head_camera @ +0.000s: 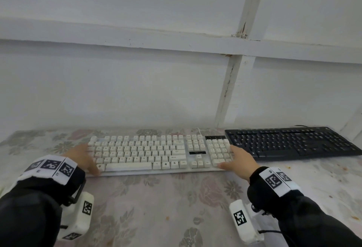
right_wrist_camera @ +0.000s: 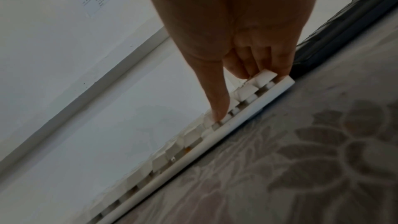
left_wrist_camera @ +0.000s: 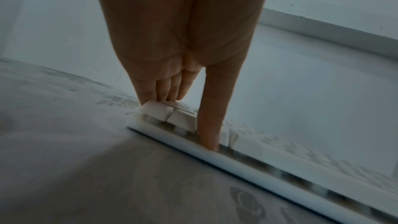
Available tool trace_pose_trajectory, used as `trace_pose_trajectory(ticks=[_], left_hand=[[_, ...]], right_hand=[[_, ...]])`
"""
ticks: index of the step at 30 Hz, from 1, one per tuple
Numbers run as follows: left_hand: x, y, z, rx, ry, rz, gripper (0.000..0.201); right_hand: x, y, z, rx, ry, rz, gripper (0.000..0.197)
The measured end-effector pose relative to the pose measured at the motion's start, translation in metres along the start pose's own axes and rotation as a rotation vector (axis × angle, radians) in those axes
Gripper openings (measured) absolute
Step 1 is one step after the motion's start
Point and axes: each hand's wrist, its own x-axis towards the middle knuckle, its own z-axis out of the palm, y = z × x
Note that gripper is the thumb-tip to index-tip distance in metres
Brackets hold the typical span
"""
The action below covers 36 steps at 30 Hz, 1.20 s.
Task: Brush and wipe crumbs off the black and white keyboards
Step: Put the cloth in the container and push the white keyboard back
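Resting on the flowery surface [head_camera: 156, 197], the white keyboard [head_camera: 148, 150] lies right in front of the person, with its long side running from left to right. Each of the hands is at one end of it. The left hand [head_camera: 84, 156] is at the left end. In the left wrist view its fingers [left_wrist_camera: 170, 89] lie straight on top of the corner keys, and its thumb [left_wrist_camera: 210, 125] points down at the front edge. The right hand [head_camera: 238, 161] is at the right end, by the number keys. There too the fingers [right_wrist_camera: 258, 59] reach over the keys and the thumb [right_wrist_camera: 217, 101] touches the front row. Both hands look flat and spread, and no brush or cloth can be seen in them.

Small orange crumbs [head_camera: 346, 167] lie on the surface to the right, and one bit [right_wrist_camera: 188, 149] sits between the white keys.

Farther back and to the right is the black keyboard [head_camera: 291, 141]. It lies the same way, long side left to right, just beside the white one. The right hand is the nearer one to it. The left hand is well apart from it.

With a hand at each end, the person looks ready to lift or tip the white keyboard, which could shake the crumbs out. Both ends should go up together, or it may tilt and slip.

Behind it all is a white wall [head_camera: 137, 80].
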Motion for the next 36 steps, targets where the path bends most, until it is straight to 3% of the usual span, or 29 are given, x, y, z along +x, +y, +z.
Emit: trace_pose_trajectory(ticks=[13,23,28,31,36], left_hand=[[0.028,0.014,-0.004,0.028,0.019,0.02,0.092],[0.019,0.02,-0.001,0.085,0.053,0.025,0.081],[0.004,0.022,0.002,-0.073,0.125,0.088,0.08],[-0.013,0.024,0.009,-0.233,0.197,0.169,0.069],[-0.058,0.03,0.029,-0.412,0.184,0.301,0.057]], right_hand=[[0.02,-0.021,-0.003,-0.11,0.004,0.024,0.052],[0.012,-0.03,-0.007,-0.113,0.018,0.054,0.05],[-0.006,-0.036,-0.01,-0.084,0.044,0.058,0.053],[-0.024,-0.035,-0.01,-0.025,0.038,0.037,0.062],[-0.057,-0.037,-0.006,0.072,0.009,-0.018,0.069]])
